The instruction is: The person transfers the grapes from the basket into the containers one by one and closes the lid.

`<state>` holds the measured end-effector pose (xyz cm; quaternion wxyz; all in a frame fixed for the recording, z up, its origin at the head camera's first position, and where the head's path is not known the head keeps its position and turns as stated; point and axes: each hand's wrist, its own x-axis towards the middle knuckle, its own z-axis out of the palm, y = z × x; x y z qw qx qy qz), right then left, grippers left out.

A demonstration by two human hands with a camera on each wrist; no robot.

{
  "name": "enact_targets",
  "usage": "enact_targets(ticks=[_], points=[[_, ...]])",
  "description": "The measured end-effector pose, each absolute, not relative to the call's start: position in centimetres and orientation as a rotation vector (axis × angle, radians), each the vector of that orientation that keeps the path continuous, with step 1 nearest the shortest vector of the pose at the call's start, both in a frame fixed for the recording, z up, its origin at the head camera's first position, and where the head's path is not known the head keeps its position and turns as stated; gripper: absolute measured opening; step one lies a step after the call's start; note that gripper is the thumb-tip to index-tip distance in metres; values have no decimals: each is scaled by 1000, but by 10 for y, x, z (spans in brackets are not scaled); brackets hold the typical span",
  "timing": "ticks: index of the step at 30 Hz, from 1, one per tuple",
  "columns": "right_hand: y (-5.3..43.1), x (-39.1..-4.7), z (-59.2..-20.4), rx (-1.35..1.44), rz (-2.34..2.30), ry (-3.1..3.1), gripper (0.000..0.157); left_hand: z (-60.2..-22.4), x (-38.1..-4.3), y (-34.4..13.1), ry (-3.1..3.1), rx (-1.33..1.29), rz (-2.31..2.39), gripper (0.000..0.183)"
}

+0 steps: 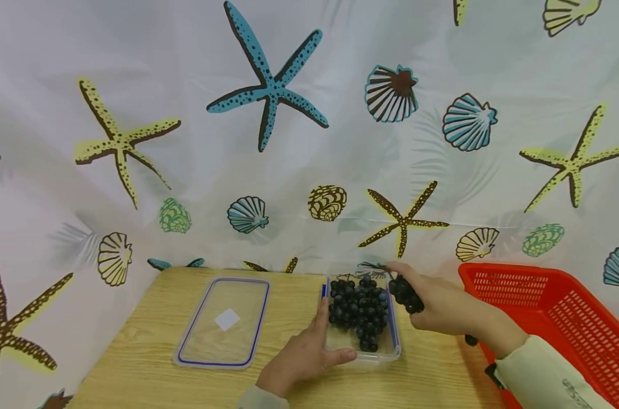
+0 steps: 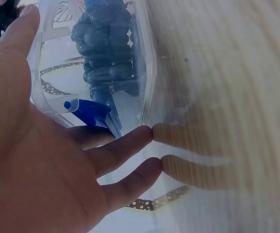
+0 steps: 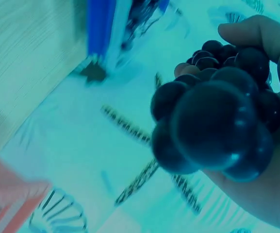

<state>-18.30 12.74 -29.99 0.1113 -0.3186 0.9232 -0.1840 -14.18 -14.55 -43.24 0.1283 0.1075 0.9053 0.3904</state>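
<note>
A clear plastic container (image 1: 391,353) with blue clips stands on the table and holds a pile of dark grapes (image 1: 358,307). My left hand (image 1: 309,352) rests against its near left corner, fingers stretched along the left side and thumb at the front. In the left wrist view a blue clip (image 2: 89,114) hangs beside those fingers, and two fingertips (image 2: 142,136) meet the tabletop. Above the container's right edge, my right hand (image 1: 437,304) holds a small bunch of dark grapes (image 3: 215,121), its stem end pointing left over the container.
To the left, a clear lid (image 1: 238,304) with a blue seal and a white label lies flat on the wooden table (image 1: 151,335). A red slotted basket (image 1: 539,284) stands at the right, under my right forearm. Behind the table hangs a cloth (image 1: 309,165) printed with starfish and shells.
</note>
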Motion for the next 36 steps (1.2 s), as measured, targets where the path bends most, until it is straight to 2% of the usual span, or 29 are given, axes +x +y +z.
enact_targets(ticks=[3, 9, 20, 25, 27, 29, 36], points=[[106, -183, -305, -878, -553, 2687, 97, -433, -142, -146, 2641, 311, 1130, 121], [72, -190, -322, -848, -474, 2678, 73, -434, -142, -145, 2667, 307, 1117, 122], [39, -202, -354, -733, -366, 2957, 65, -436, -140, -144, 2677, 301, 1093, 126], [28, -198, -368, -891, -337, 3010, 55, -436, -141, -145, 2693, 299, 1090, 127], [27, -196, -372, -962, -298, 2990, 55, -436, -141, -145, 2697, 307, 1091, 127], [29, -195, -373, -1009, -290, 2934, 56, -436, -141, -145, 2692, 308, 1091, 127], [44, -184, -368, -1120, -330, 2737, 44, -434, -141, -146, 2649, 256, 1093, 130]])
